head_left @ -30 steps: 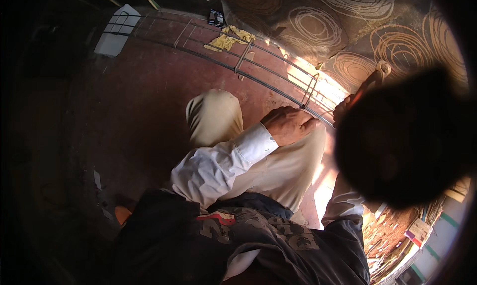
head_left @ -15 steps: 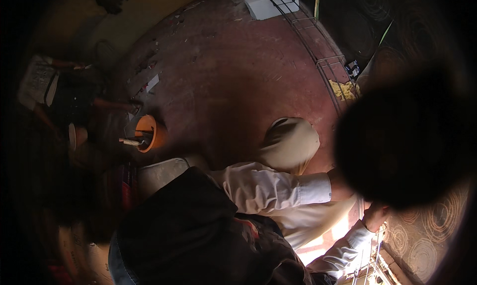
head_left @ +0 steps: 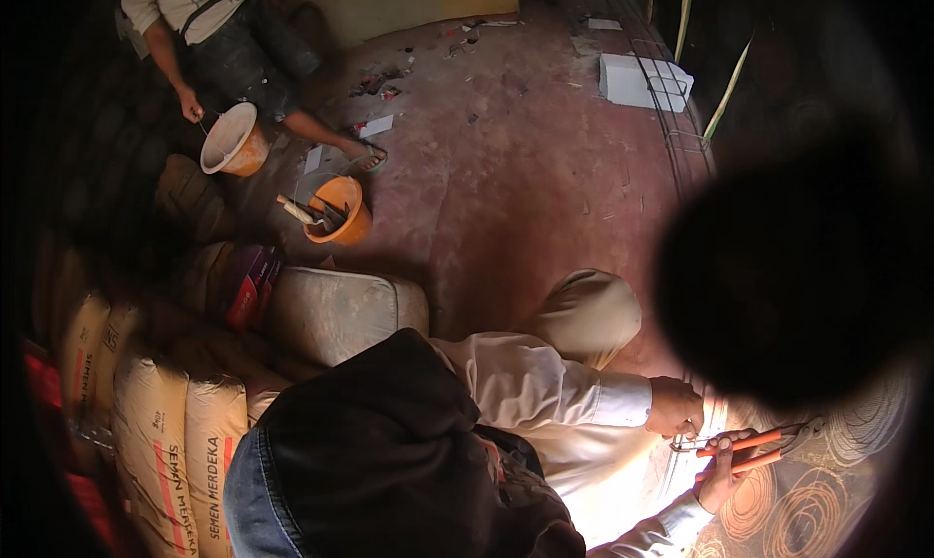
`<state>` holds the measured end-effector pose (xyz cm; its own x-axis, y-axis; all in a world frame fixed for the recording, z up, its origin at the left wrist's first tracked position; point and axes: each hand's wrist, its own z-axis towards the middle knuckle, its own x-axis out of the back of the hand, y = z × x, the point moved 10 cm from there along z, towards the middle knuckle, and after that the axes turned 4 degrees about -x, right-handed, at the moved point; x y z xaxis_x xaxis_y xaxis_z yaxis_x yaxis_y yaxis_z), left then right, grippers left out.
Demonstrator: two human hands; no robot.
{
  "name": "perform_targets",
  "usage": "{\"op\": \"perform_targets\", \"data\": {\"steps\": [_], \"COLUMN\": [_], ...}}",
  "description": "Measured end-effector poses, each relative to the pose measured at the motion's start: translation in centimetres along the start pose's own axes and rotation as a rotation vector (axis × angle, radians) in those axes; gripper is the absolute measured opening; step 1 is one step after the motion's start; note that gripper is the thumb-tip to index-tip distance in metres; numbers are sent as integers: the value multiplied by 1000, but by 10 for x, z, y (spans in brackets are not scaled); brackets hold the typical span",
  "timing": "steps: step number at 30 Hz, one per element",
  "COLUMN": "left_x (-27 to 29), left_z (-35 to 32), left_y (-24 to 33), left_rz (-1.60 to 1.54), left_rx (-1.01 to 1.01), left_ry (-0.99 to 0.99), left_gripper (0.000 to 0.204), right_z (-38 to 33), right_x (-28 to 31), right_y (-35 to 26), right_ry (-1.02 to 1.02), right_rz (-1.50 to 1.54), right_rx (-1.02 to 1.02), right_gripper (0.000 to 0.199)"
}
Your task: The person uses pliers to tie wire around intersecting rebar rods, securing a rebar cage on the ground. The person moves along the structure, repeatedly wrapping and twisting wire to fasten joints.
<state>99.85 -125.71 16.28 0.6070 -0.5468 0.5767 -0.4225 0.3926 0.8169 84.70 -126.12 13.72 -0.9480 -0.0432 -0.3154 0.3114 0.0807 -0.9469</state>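
Your right grip (head_left: 723, 472) holds the pincers (head_left: 764, 438) by their orange handles. Your left grip (head_left: 673, 407) is curled up just beside it, near the steel bar frame (head_left: 689, 449); I cannot tell if it holds anything. Far left of both grips, cement sacks (head_left: 216, 461) have dark letters and red stripes. Another person's shirt (head_left: 185, 13) has dark letters too.

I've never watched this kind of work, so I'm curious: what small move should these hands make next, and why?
Probably turn the orange-handled tool so its head faces the metal frame: the right hand grips it with its head pointing away from the frame, while the left hand is right at the frame's bars.
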Motion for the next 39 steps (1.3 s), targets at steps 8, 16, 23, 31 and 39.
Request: {"op": "perform_targets", "data": {"steps": [8, 16, 23, 31, 39], "left_x": [-4, 32, 115, 81, 87], "left_z": [-1, -12, 59, 98, 98], "left_y": [24, 141, 119, 112, 127], "left_rz": [469, 793, 900, 711, 714], "left_rx": [-104, -354, -99, -125, -136], "left_ry": [271, 393, 51, -153, -228], "left_gripper": [8, 8, 29, 22, 23], "right_z": [-34, -85, -216, -306, -214], "right_x": [7, 60, 97, 114, 75], "right_y": [-7, 11, 123, 261, 74], "right_ry": [117, 434, 461, 743, 985], "right_rz": [-241, -238, -609, -1124, -1042], "right_rx": [86, -136, -537, -912, -251], "right_gripper": [36, 22, 23, 48, 29]}}
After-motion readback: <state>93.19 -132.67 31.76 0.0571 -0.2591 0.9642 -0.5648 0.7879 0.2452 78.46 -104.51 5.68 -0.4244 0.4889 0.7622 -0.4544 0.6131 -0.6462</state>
